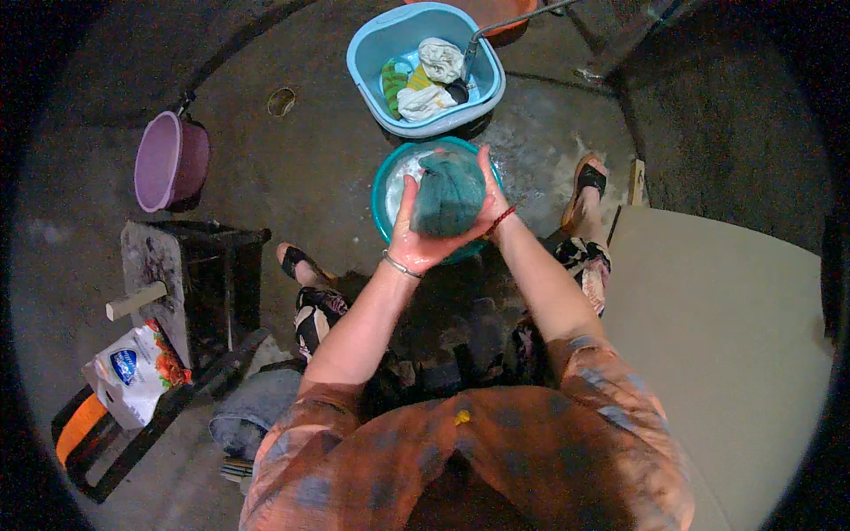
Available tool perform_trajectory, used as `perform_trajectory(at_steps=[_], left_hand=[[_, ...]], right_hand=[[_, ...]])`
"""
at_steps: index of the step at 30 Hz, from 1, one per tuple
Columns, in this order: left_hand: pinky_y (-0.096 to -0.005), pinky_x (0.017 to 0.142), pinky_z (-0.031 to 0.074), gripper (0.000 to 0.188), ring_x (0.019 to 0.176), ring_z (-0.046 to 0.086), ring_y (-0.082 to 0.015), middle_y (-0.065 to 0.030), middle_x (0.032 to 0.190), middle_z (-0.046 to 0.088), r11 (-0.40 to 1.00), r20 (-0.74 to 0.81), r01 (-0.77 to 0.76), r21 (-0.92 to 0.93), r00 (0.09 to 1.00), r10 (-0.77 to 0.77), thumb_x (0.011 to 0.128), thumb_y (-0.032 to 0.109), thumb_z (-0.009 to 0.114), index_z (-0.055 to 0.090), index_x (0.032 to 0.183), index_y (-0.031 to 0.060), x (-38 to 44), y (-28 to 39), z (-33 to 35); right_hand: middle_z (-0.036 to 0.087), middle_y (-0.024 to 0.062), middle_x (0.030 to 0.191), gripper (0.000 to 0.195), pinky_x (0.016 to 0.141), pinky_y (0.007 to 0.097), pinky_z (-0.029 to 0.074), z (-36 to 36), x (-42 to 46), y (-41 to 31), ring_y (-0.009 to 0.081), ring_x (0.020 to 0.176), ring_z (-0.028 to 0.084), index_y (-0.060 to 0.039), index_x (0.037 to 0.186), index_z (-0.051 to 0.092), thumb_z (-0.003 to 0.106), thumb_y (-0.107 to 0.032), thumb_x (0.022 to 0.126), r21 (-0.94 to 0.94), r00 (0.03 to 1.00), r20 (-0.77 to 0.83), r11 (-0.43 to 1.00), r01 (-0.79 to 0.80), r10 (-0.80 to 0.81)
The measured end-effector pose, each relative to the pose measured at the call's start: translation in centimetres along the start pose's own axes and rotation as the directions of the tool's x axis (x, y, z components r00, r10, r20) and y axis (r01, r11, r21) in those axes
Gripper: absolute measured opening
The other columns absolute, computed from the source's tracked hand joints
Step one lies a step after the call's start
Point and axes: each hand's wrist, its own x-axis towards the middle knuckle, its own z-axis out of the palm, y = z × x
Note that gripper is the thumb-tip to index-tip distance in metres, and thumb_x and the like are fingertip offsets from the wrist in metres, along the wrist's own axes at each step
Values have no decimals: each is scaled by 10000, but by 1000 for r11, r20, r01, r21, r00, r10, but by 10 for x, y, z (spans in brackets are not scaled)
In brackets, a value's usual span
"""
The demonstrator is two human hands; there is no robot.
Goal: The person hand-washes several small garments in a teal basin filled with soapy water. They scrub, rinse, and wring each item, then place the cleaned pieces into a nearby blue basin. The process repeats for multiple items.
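Note:
A wet, dark green piece of cloth [448, 196], rounded into a bundle, sits between my two hands. My left hand [425, 247] cups it from below and the left, thumb up along its side. Against its right side my right hand [493, 202] is pressed, with the fingers pointing away from me. Both hands are over a round teal basin [380, 209] that holds whitish, sudsy water. Just beyond the basin stands a light blue plastic tub [364, 83] with white cloths [428, 103], a green striped cloth [393, 86] and a yellow one inside.
A grey hose [495, 28] runs into the blue tub. Behind it is an orange basin [511, 30]. At left are a purple basin [159, 162], a dark wooden stool [226, 285] and a white packet [133, 372]. A pale board [717, 332] lies at right.

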Motion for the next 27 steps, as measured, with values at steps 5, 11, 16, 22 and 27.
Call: perform_trajectory(at_steps=[5, 11, 16, 22, 27], left_hand=[[-493, 884, 470, 608, 1098, 546, -285, -109, 1239, 552, 961, -259, 95, 260, 966, -26, 831, 490, 648, 474, 1293, 135, 3, 28, -40], [-395, 761, 523, 456, 955, 609, -233, -82, 1106, 611, 784, -201, 115, 610, 980, 13, 811, 206, 679, 514, 1214, 71, 16, 39, -62], [-379, 833, 521, 523, 974, 621, -237, -113, 1080, 630, 279, -202, 132, 951, 949, 242, 755, 183, 688, 500, 1216, 22, 26, 44, -57], [-354, 876, 476, 630, 1048, 597, -274, -179, 1106, 620, -268, -134, 338, 902, 810, 571, 687, 246, 710, 493, 1210, -30, 39, 37, -50], [-377, 850, 506, 550, 968, 628, -276, -167, 1092, 630, -139, -18, 72, 988, 935, 353, 762, 189, 669, 454, 1212, -41, 28, 55, -59]], right_hand=[[543, 85, 1224, 550, 996, 365, 408, 8, 10, -14, 205, 1144, 517, -94, 1273, 512, 519, -502, 904, -508, 980, 144, 840, 189, -134], [573, 5, 937, 243, 758, 256, 463, 22, 23, -13, 83, 881, 530, -100, 962, 554, 708, -201, 803, -930, 946, 118, 300, 211, -301], [584, 40, 775, 174, 667, 287, 462, 22, 35, 0, 115, 735, 541, -62, 863, 575, 678, -190, 805, -944, 898, 68, 262, 199, -435], [627, 152, 836, 226, 729, 395, 479, -6, 58, 21, 294, 800, 618, -44, 868, 576, 646, -243, 787, -996, 769, 87, -37, 82, -633], [618, 206, 1066, 502, 890, 407, 453, 9, 46, 6, 338, 1018, 596, -70, 1113, 544, 673, -429, 788, -993, 870, -82, 112, -31, -487]])
